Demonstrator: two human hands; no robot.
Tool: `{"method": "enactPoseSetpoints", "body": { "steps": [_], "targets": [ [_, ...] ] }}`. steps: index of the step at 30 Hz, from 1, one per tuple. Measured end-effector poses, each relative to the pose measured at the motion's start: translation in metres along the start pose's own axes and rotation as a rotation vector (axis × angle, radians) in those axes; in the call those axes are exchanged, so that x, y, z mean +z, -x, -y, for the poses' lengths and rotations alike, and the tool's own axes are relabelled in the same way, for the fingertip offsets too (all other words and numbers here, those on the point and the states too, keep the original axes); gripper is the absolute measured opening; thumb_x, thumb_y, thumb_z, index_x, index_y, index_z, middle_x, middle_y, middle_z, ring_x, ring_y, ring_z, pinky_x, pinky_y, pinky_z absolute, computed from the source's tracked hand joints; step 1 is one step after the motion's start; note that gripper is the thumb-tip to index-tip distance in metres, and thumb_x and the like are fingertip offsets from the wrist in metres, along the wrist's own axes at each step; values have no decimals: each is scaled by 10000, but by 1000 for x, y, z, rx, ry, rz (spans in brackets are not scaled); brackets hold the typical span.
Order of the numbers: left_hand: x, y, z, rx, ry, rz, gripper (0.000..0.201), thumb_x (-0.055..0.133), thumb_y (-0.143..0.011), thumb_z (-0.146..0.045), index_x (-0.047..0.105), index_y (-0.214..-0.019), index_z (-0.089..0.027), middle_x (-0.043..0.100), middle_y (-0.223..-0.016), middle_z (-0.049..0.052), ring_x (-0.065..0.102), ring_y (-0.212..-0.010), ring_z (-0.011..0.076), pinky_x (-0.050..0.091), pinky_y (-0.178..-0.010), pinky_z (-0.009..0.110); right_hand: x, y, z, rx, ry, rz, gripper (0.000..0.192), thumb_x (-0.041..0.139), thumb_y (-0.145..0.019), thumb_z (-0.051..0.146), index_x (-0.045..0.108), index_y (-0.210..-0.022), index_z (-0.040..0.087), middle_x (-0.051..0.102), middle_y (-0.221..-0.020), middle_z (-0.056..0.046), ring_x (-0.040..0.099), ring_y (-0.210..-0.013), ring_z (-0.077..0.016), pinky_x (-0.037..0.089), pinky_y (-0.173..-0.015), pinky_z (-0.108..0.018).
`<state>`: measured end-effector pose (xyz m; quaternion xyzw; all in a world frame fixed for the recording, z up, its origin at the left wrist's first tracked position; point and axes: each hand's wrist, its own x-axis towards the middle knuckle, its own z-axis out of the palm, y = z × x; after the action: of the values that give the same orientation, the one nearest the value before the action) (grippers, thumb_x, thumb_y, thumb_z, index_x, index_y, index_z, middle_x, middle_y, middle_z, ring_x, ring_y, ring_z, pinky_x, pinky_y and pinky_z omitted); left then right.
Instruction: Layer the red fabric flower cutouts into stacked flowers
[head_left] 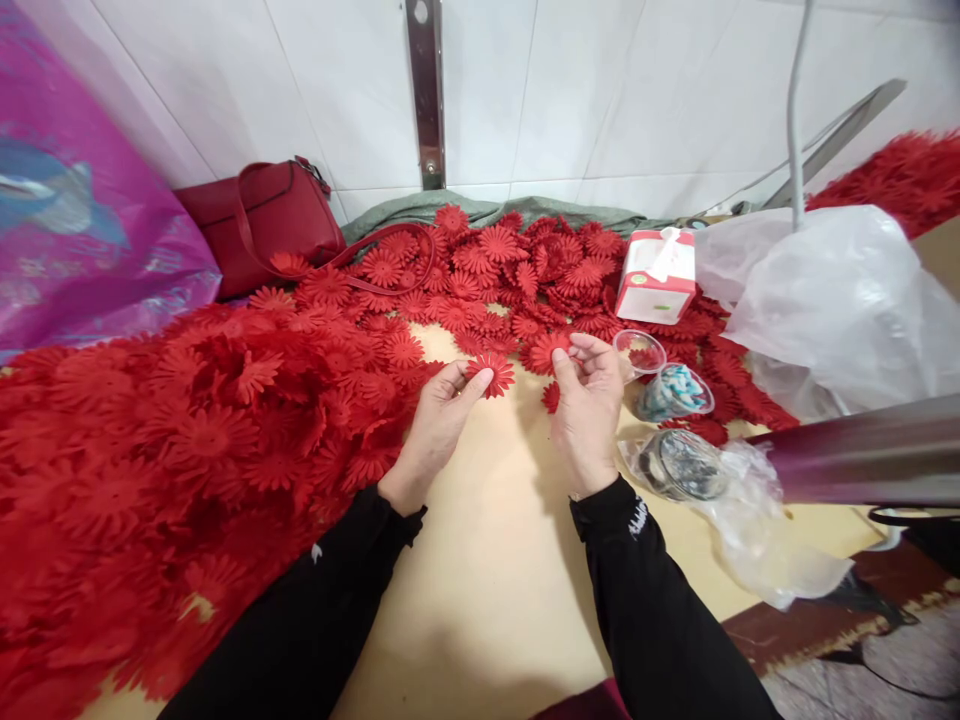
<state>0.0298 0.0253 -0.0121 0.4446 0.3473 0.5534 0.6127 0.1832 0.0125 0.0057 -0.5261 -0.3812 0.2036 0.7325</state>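
Between the thumb and fingers of my left hand (pixel 441 418) is a red artificial flower (pixel 498 376), its many narrow petals facing up. My right hand (pixel 589 405) pinches another red flower (pixel 546 353) at its edge, close to the loose flowers at the back. The two hands are apart over the pale tabletop (pixel 480 560). Just below the right hand's flower, a small red flower piece (pixel 551 398) lies partly hidden by that hand. A large heap of red flowers (pixel 202 440) spreads to the left of my left hand.
More flowers (pixel 480 262) line the back. A red handbag (pixel 270 215) and purple bag (pixel 82 190) stand at the left. On the right are a tissue box (pixel 656 280), clear cups (pixel 675 392), a bagged dark round item (pixel 684 465), white plastic (pixel 847 290) and a shiny cylinder (pixel 870 455).
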Motion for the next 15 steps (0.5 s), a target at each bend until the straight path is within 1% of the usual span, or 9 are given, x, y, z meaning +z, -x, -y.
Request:
{"method": "enactPoseSetpoints", "body": {
  "steps": [1,3,5,6,7,8,10,12,15],
  "targets": [
    [0,0,-1,20,-42,1,304,845,-820,-416,657,-802,-178,643,-793,-18,550,-738,111,458,-743,245,2,4,5,-38,18,-19,204,705,-908,294,629,-1084,224,645,-1040,-27,635,-944,-161,544,-915,-331],
    [1,1,-2,49,-96,15,309,853,-810,-401,639,-755,-186,618,-751,-14,550,-748,135,459,-755,274,9,17,20,-121,36,50,210,644,-977,308,636,-1176,244,671,-1185,-61,660,-1059,-179,552,-977,-360],
    [1,3,-3,57,-92,31,301,854,-806,-401,639,-758,-196,613,-746,-1,570,-781,168,469,-772,309,18,32,35,-185,-13,420,316,588,-1022,309,610,-1337,285,647,-1397,-85,650,-1240,-206,550,-1047,-396],
    [1,4,-3,55,-78,32,300,854,-806,-408,641,-770,-199,609,-746,2,573,-786,177,471,-773,320,21,38,40,-243,-28,559,345,578,-1030,297,603,-1374,300,605,-1492,-85,606,-1344,-218,523,-1105,-417],
    [1,4,-2,50,-62,27,308,855,-804,-417,638,-777,-200,603,-743,-1,567,-777,176,471,-764,320,23,42,44,-290,-22,636,354,561,-1038,279,606,-1388,309,577,-1541,-81,566,-1408,-223,488,-1157,-438],
    [0,4,-2,44,-47,16,322,856,-803,-429,632,-777,-199,596,-739,-7,553,-756,165,467,-747,310,24,43,46,-320,-1,648,352,551,-1042,269,616,-1384,313,567,-1558,-78,536,-1444,-226,456,-1191,-455],
    [0,3,-1,44,-18,-10,348,857,-802,-444,619,-767,-193,593,-741,-21,521,-724,133,457,-725,276,21,40,42,-294,91,538,322,584,-1025,288,652,-1339,303,596,-1514,-86,543,-1422,-231,444,-1194,-474],
    [1,1,0,67,12,-32,361,853,-809,-460,620,-759,-188,604,-758,-27,511,-721,114,453,-729,249,16,33,33,-139,154,438,323,681,-967,351,679,-1282,283,656,-1392,-94,612,-1284,-232,508,-1103,-453],
    [1,-1,-1,94,-1,-42,412,811,-842,-516,603,-710,-186,565,-720,-34,477,-694,106,437,-707,237,11,25,19,122,78,493,260,744,-905,400,723,-1106,237,732,-1125,-65,672,-1022,-201,553,-944,-377]
  ]
}}
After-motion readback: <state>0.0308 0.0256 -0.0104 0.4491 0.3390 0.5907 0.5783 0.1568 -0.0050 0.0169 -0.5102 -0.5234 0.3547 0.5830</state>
